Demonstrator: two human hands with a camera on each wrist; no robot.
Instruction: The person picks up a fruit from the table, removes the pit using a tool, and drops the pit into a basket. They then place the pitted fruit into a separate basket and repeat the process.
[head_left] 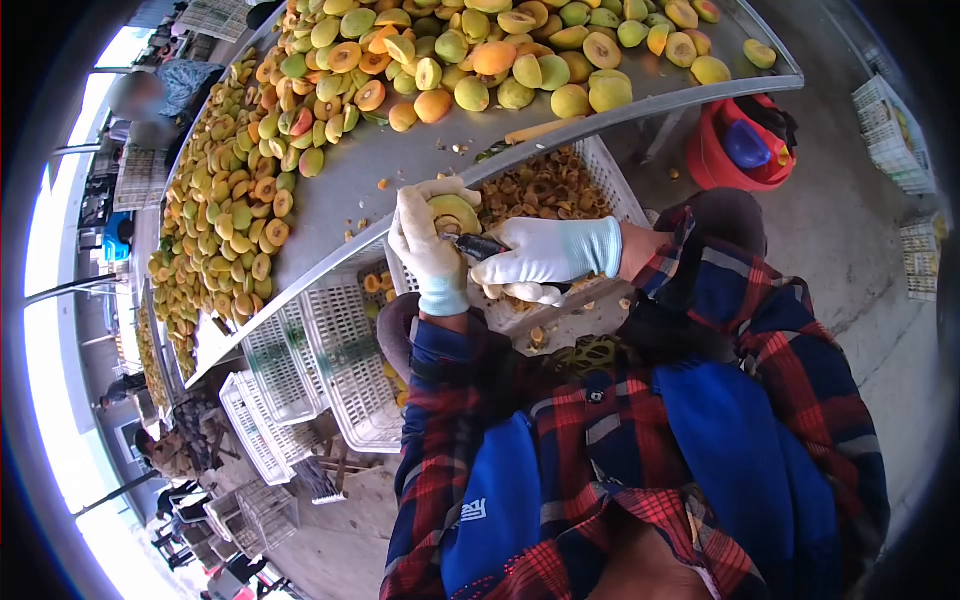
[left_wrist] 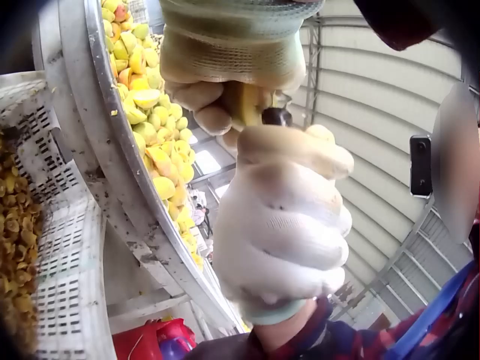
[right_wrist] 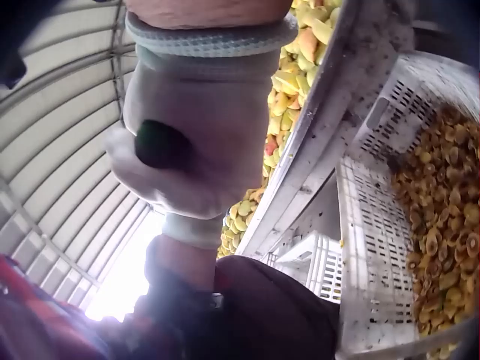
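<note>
My gloved left hand [head_left: 425, 240] holds a yellow-green peach half [head_left: 455, 212], cut face up, close to the table's edge. My gloved right hand [head_left: 550, 250] grips a dark-handled pitting tool [head_left: 478, 246], its front end at the peach's cut face. The rounded handle end [right_wrist: 161, 144] sticks out of the right fist in the right wrist view. Seen from the left wrist, the right hand [left_wrist: 281, 210] is curled right beside the left hand [left_wrist: 232, 45], which hides most of the peach half [left_wrist: 246, 105]. Below both hands stands a white crate [head_left: 615, 180] of brown pits and scraps.
A metal table [head_left: 340, 190] heaped with peach halves curves ahead and to the left. White crates [head_left: 350, 370] stand under it on the left. On the right are a red bucket [head_left: 715, 150] and more crates [head_left: 885, 130]. Another person [head_left: 185, 85] is at the far left.
</note>
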